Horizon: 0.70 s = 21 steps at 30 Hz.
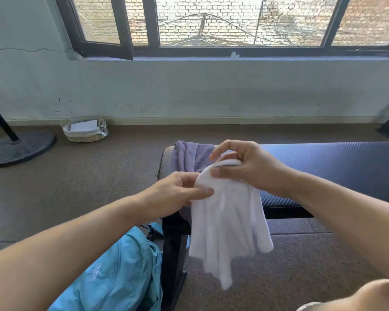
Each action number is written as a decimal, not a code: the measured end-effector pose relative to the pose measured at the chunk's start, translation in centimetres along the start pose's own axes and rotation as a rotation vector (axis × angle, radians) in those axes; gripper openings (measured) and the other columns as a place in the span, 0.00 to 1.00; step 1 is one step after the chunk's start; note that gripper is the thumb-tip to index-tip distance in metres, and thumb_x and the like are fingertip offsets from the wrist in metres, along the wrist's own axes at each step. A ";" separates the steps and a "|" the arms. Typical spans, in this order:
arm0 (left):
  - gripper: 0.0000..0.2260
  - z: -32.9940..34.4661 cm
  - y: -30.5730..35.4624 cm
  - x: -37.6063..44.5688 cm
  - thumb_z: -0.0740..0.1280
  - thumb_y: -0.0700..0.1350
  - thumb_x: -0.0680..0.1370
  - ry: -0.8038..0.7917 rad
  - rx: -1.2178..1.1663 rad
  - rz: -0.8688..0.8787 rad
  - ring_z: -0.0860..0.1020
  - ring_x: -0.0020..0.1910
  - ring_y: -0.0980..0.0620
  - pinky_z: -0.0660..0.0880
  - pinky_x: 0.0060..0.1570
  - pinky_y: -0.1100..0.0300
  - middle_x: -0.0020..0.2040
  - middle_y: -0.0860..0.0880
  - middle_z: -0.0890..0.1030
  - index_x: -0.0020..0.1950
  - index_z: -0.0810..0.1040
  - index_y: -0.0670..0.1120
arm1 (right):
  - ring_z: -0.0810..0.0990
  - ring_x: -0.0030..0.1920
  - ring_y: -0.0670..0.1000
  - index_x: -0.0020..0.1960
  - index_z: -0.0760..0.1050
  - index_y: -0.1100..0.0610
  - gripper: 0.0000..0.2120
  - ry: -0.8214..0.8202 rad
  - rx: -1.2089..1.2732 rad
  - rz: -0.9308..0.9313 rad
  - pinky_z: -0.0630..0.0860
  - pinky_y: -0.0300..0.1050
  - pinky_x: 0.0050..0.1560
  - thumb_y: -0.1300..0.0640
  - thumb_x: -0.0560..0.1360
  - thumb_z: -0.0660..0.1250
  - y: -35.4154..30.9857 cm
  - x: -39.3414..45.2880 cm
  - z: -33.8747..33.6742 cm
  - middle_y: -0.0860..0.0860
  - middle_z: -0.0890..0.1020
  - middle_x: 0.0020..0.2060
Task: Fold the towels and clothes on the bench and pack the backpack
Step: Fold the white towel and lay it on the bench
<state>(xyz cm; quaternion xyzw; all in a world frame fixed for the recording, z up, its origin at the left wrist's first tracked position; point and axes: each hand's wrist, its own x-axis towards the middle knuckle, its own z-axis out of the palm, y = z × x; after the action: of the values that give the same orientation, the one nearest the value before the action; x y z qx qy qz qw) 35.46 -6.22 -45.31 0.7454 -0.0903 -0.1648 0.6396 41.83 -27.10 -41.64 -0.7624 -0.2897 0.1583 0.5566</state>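
A white towel (225,223) hangs in the air in front of the bench's left end, bunched at its top. My left hand (175,194) pinches its upper left edge between thumb and fingers. My right hand (247,167) pinches the top of the bunch, thumb in front and fingers curled over it. Behind the hands a purple garment (189,156) lies crumpled over the left end of the dark blue padded bench (335,167). A light blue backpack (117,279) sits on the floor at lower left, beside the bench's black leg.
A small wicker basket (85,131) with white paper stands by the wall at left. A black stand base (16,149) with a slanted pole sits on the floor further left. A low wall and a wide window run behind the bench. My knee (357,297) shows at the lower right.
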 end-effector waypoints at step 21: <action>0.33 -9.5 -3.2 -1.6 0.83 0.54 0.55 0.252 0.020 -0.178 0.82 0.39 0.46 0.77 0.37 0.58 0.49 0.34 0.84 0.53 0.84 0.36 | 0.77 0.40 0.52 0.43 0.82 0.57 0.12 0.417 -0.504 0.501 0.68 0.43 0.36 0.50 0.69 0.80 9.6 -1.7 -11.1 0.53 0.82 0.40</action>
<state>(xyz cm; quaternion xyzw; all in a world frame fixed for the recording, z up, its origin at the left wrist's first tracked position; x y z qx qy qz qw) 37.17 3.64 -47.08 0.7716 0.0557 -0.1249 0.6212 49.30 -38.64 -47.17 -0.9375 -0.0060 0.0552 0.3435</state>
